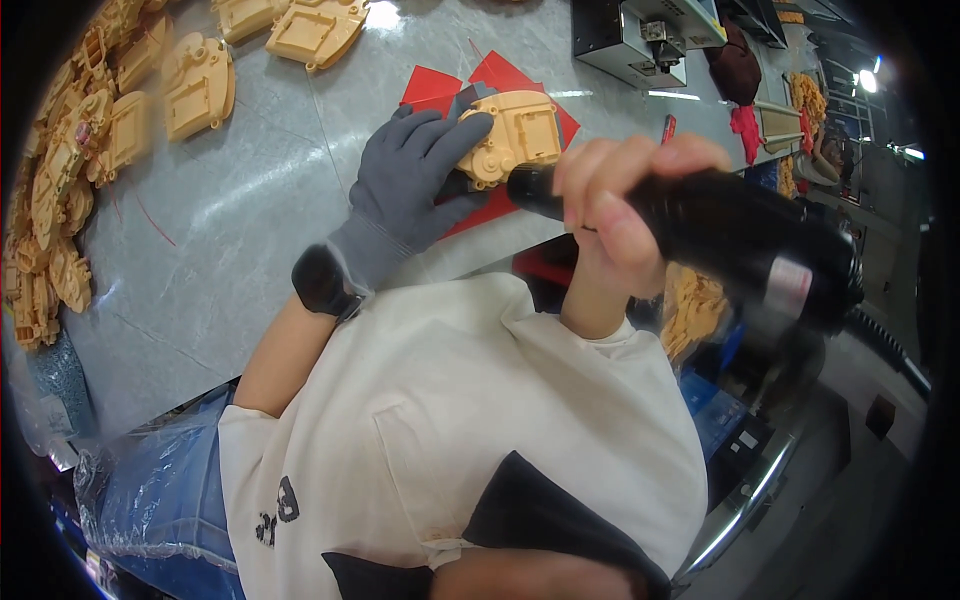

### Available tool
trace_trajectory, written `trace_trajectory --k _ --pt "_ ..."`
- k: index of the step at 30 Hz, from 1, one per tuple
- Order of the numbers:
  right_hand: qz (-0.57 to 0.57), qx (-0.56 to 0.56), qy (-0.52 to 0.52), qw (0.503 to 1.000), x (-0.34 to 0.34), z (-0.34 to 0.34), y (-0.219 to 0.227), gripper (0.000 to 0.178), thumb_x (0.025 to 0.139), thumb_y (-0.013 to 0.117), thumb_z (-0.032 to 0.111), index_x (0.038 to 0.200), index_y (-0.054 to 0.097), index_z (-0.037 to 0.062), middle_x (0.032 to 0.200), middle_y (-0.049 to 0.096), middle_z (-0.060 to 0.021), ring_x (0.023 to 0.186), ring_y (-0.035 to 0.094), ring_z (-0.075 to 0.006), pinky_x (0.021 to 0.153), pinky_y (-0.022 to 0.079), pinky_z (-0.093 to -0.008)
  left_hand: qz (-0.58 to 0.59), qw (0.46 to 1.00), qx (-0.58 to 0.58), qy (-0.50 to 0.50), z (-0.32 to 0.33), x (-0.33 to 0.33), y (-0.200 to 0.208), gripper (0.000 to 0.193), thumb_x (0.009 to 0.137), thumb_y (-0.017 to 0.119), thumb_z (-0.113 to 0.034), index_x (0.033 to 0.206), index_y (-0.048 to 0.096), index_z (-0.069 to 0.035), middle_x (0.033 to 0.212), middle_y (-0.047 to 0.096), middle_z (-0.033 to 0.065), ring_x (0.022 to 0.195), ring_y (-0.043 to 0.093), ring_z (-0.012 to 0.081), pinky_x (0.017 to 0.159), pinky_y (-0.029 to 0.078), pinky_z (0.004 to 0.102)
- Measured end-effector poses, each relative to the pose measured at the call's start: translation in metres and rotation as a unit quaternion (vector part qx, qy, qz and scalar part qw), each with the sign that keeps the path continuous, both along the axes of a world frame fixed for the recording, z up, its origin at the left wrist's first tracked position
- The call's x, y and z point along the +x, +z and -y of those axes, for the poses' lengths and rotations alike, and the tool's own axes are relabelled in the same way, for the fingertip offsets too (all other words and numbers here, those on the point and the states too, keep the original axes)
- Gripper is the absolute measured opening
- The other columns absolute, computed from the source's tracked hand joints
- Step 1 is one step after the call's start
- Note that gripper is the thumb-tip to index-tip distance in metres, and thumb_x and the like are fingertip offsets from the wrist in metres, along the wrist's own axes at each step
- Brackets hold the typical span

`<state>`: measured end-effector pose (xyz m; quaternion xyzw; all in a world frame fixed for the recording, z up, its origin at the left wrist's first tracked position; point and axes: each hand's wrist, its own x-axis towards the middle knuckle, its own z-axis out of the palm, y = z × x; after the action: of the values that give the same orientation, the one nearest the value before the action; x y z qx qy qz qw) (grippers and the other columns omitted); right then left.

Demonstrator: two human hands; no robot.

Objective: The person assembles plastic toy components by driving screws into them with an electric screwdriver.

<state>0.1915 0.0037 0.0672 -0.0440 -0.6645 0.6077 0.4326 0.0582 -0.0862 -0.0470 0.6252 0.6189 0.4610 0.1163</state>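
Yellow plastic shows on my feed: a ridged case (535, 130) over red pads (430, 88) on a glossy grey table (250, 190), matching parts (55, 190) heaped leftward, bright lamps (868, 80) far right. My gloved left fingers (455, 145) hold its left edge; my right fingers (600, 165) grip a black power tool (740, 225), nose near the case

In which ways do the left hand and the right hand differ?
The left hand wears a grey glove; the right hand is bare. The left hand touches a yellow plastic part; the right hand wraps around a black tool. Both hands are touching an object.
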Motion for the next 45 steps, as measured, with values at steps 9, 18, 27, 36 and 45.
trace_trajectory --k 9,18,27,36,45 --pt "0.058 0.057 -0.002 0.997 -0.009 -0.005 -0.002 0.036 0.074 0.053 -0.003 0.104 0.036 0.0055 0.065 0.051 -0.0088 0.050 0.049 -0.0179 0.055 0.045 -0.0350 -0.002 1.000 0.005 -0.011 0.000 -0.003 0.000 0.072 0.065 0.075 -0.026 0.130 0.047 -0.015 0.109 0.056 0.0074 0.105 0.051 0.0272 0.098 0.037 0.0472" --pt "0.038 0.090 0.006 0.995 -0.006 -0.010 -0.010 0.041 0.069 0.061 -0.006 0.101 0.036 0.0019 0.065 0.055 -0.0082 0.056 0.055 -0.0149 0.058 0.048 -0.0269 0.007 1.000 0.008 -0.016 -0.007 -0.001 0.000 0.072 0.065 0.075 -0.028 0.130 0.047 -0.015 0.108 0.056 0.0082 0.104 0.051 0.0282 0.097 0.037 0.0475" --pt "-0.067 -0.005 -0.124 0.990 0.033 -0.044 0.021 0.052 0.073 0.046 0.002 0.122 0.032 -0.0019 0.062 0.046 -0.0080 0.049 0.048 -0.0187 0.056 0.045 -0.0368 -0.017 0.999 0.021 -0.019 -0.004 0.003 0.001 0.071 0.065 0.076 -0.028 0.128 0.047 -0.010 0.107 0.058 0.0108 0.101 0.054 0.0305 0.090 0.042 0.0443" --pt "-0.033 -0.027 -0.105 0.994 0.021 -0.033 0.002 0.049 0.073 0.050 -0.002 0.119 0.033 -0.0033 0.060 0.047 -0.0090 0.046 0.047 -0.0178 0.050 0.043 -0.0332 -0.010 1.000 0.016 -0.010 -0.005 0.002 -0.003 0.071 0.066 0.076 -0.028 0.129 0.046 -0.015 0.111 0.057 0.0075 0.106 0.053 0.0267 0.096 0.038 0.0465" --pt "-0.038 -0.029 -0.093 0.995 0.019 -0.032 0.001 0.045 0.072 0.050 -0.004 0.115 0.035 -0.0026 0.060 0.048 -0.0092 0.046 0.048 -0.0174 0.049 0.044 -0.0331 -0.012 1.000 0.010 -0.007 -0.006 0.003 -0.001 0.072 0.065 0.077 -0.029 0.129 0.046 -0.016 0.112 0.057 0.0078 0.106 0.053 0.0273 0.098 0.037 0.0475"
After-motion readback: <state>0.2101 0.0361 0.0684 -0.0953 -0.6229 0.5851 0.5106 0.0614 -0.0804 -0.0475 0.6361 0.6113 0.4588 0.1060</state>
